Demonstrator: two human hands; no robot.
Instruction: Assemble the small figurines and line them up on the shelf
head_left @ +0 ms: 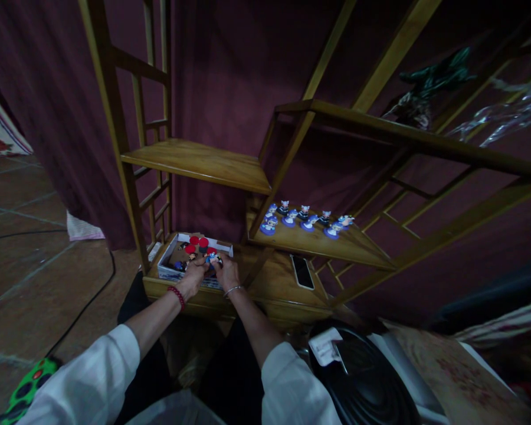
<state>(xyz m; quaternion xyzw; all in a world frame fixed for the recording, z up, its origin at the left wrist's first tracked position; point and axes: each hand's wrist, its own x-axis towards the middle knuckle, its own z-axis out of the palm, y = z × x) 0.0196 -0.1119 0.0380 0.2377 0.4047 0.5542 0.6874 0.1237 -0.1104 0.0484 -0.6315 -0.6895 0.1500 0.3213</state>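
Over the front part of an open cardboard box point(168, 273), my two hands come close together. A small blue-and-white figurine point(212, 258) sits between their fingertips. My right hand point(227, 274), with a bracelet at the wrist, pinches it from the right. My left hand point(193, 278), with a red beaded bracelet, closes its fingers on the figurine's left side. Inside the box lie several red round discs point(203, 242), dark pieces and a blue-purple piece point(178, 265). My fingers hide part of the figurine and the box's near side.
Several small figurines point(310, 222) stand in rows on a wooden shelf point(287, 241) to the right. A phone point(302, 272) lies on the lower board. Above the box juts a higher shelf point(199, 162). A black ridged object point(367, 378) stands at my right.
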